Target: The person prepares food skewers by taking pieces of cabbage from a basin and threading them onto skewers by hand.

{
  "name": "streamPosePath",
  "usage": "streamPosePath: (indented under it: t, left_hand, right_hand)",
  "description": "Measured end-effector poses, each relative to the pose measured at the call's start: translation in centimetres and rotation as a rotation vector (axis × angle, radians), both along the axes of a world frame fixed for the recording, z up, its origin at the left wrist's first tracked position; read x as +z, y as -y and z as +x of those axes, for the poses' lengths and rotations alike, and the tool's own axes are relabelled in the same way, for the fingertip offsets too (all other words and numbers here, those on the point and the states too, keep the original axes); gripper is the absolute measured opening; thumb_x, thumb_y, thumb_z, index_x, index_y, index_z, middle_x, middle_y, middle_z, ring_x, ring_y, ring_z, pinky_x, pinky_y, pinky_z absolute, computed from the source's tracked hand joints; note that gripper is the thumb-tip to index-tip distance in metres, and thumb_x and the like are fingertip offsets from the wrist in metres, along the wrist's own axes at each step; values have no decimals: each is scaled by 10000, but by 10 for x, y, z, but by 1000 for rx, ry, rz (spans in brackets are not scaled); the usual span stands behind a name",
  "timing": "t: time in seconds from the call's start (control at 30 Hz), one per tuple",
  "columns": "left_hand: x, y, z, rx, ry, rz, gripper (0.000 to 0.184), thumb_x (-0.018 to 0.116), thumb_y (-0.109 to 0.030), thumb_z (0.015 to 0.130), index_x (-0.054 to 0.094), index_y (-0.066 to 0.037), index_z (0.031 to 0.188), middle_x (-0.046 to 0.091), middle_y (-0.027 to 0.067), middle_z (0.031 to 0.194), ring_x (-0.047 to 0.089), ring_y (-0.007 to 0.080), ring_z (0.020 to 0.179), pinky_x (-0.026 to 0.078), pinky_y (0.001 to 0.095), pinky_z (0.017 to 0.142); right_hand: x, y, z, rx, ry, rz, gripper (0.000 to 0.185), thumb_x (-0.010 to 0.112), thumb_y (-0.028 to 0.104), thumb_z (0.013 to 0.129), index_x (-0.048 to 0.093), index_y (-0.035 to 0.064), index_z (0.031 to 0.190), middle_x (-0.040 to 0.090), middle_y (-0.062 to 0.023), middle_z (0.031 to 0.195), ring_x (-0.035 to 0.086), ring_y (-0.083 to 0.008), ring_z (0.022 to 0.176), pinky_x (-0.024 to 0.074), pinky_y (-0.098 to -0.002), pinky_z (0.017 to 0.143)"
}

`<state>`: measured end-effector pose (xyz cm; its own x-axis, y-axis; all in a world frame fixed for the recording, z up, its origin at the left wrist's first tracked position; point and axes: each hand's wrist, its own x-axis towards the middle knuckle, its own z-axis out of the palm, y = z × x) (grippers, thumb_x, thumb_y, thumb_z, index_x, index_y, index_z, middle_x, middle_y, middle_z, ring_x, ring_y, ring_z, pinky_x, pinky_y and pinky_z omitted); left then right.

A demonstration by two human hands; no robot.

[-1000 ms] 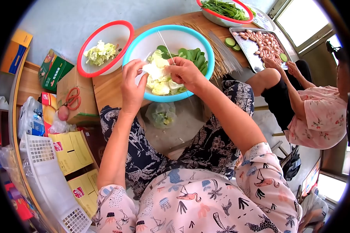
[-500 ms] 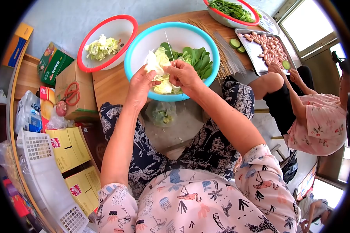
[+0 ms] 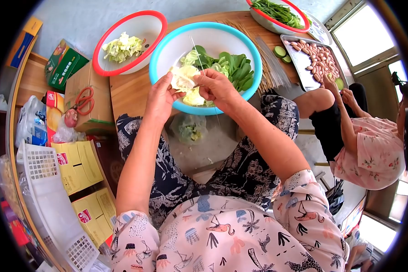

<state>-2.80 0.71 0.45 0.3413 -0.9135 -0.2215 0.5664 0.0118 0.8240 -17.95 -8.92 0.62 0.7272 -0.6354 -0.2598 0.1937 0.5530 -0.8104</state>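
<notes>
A pale yellow cabbage leaf [image 3: 184, 78] is pinched in the fingers of my left hand [image 3: 162, 96], above the near side of a white basin with a blue rim [image 3: 257, 61]. My right hand [image 3: 218, 90] closes around a long thin skewer [image 3: 196, 51], its fingers against the leaf's right edge. The skewer's upper end points away from me, and its lower end shows below the hand, over the basin's rim. Whether it pierces the leaf is hidden. Inside the basin lie dark green leafy vegetables [image 3: 235, 68] and more cabbage [image 3: 193, 97].
Left of the basin stands a red-rimmed bowl [image 3: 103, 32] of cabbage pieces. Loose skewers [image 3: 269, 63] and cut green slices [image 3: 280, 51] lie to the right, near a metal tray [image 3: 294, 59] of sausages. A co-worker [image 3: 371, 145] sits at right. Red-handled scissors [image 3: 84, 100] rest on a carton.
The cabbage leaf has turned and now shows a broader, more spread face between my hands. The whole view has shifted slightly; both hands keep their grip.
</notes>
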Motion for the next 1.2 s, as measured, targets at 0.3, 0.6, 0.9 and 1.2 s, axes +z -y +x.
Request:
streamPosePath:
  t: [0.3, 0.6, 0.9, 1.2]
  left_hand:
    - [-7, 3, 0, -59, 56, 35, 304, 631, -179, 851, 526, -55, 1108, 613, 52, 1014, 596, 135, 846, 507, 286, 696]
    - [-20, -1, 36, 201, -61, 107, 189, 620, -85, 829, 568, -74, 1011, 618, 38, 944, 585, 140, 796, 502, 283, 650]
    - [-22, -7, 56, 284, -134, 54, 214, 602, -32, 829, 551, -48, 1036, 608, 47, 925, 582, 153, 798, 498, 286, 656]
    - [-22, -6, 55, 289, -136, 23, 262, 613, -50, 836, 551, -36, 1090, 590, 68, 1048, 567, 152, 917, 498, 275, 722]
  right_hand:
    - [-1, 0, -1, -43, -43, -10, 125, 583, 158, 881, 519, 53, 864, 538, -18, 685, 416, -64, 459, 255, -210, 400]
    - [21, -8, -17, 202, -109, -204, 233, 416, 192, 954, 587, 41, 1001, 535, -8, 607, 444, -63, 497, 332, -198, 468]
    - [33, -26, -30, 473, -285, -353, 274, 409, 141, 927, 597, 34, 1097, 453, 15, 477, 393, -49, 419, 323, -198, 435]
    - [27, -28, -28, 490, -264, -319, 264, 431, 152, 912, 603, 38, 1076, 445, 16, 463, 380, -50, 399, 309, -201, 417]
